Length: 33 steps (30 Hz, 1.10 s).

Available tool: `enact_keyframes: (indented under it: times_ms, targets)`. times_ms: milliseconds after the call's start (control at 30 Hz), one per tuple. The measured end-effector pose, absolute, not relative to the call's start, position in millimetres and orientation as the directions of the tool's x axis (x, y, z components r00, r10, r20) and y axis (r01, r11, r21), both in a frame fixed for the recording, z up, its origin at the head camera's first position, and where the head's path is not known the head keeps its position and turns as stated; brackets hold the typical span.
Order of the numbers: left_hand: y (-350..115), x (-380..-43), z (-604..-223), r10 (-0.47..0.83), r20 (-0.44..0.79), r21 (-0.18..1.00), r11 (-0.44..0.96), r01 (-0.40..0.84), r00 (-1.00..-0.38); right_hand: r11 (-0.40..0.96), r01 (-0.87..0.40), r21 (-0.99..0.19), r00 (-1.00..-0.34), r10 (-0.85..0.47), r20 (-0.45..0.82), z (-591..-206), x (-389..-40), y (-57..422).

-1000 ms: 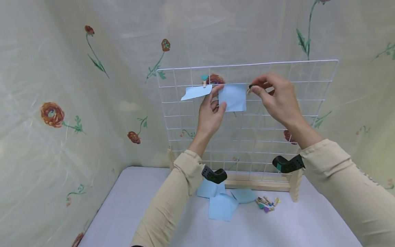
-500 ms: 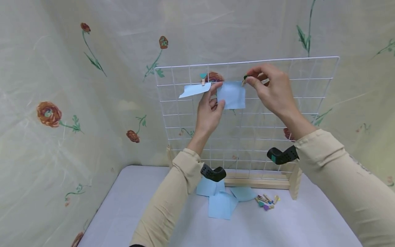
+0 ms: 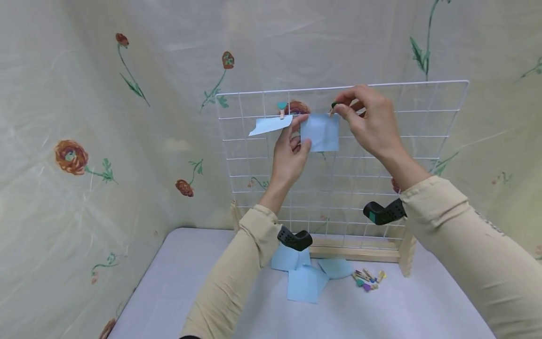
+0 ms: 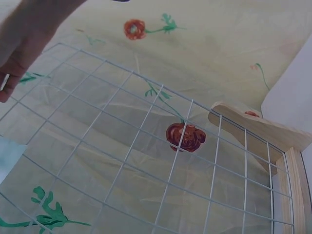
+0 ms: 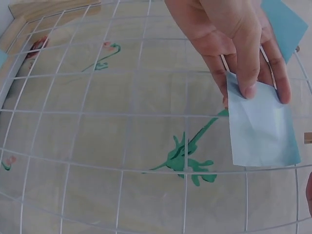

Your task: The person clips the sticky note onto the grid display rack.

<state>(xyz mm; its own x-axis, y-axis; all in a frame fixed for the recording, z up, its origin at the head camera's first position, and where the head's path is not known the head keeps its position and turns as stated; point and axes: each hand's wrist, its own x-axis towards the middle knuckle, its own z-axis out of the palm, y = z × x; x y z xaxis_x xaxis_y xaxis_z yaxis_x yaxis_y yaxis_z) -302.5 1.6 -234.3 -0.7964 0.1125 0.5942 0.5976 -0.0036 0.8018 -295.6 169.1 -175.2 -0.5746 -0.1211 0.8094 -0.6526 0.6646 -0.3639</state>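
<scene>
My left hand (image 3: 289, 155) pinches a light blue paper square (image 3: 321, 134) by its left side, against the white wire grid (image 3: 364, 175). In the right wrist view, that hand's thumb (image 5: 247, 73) lies on the front of the paper (image 5: 263, 131), with other fingers behind. My right hand (image 3: 372, 125) pinches a small wooden clothespin (image 3: 331, 112) with a dark heart-shaped top, at the paper's upper right edge. Whether the clothespin grips the paper cannot be told. To the left, a second blue sheet (image 3: 270, 125) hangs tilted from a clothespin with a teal heart (image 3: 282, 108).
Several blue sheets (image 3: 302, 285) lie on the white table (image 3: 178, 282) below the grid. To their right is a small pile of clothespins (image 3: 367, 278) with coloured tops. A wooden stand (image 3: 405, 254) supports the grid, and a flower-patterned cloth (image 3: 139, 188) hangs behind.
My right hand has moved left with the clothespin, from beside the paper to its upper right edge. My left hand keeps holding the paper in about the same place.
</scene>
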Motion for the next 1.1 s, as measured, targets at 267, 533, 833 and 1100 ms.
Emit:
enact_keyframes:
  times_ms: [267,533,833,1100]
  targets:
    - [2,-304,-235,0.11,0.6,0.797,-0.005,0.604,-0.792,0.653,-0.655,-0.381,-0.58,-0.11,0.808,-176,-301,163]
    - [2,-303,-235,0.102,0.601,0.797,-0.005,0.603,-0.793,0.658,-0.647,-0.385,-0.584,-0.103,0.806,-178,-306,161]
    - [5,-306,-235,0.092,0.607,0.793,-0.002,0.609,-0.79,0.667,-0.637,-0.386,-0.588,-0.097,0.803,-177,-309,161]
    - [4,-306,-236,0.086,0.609,0.791,0.003,0.612,-0.788,0.69,-0.63,-0.356,-0.592,-0.129,0.796,-174,-312,157]
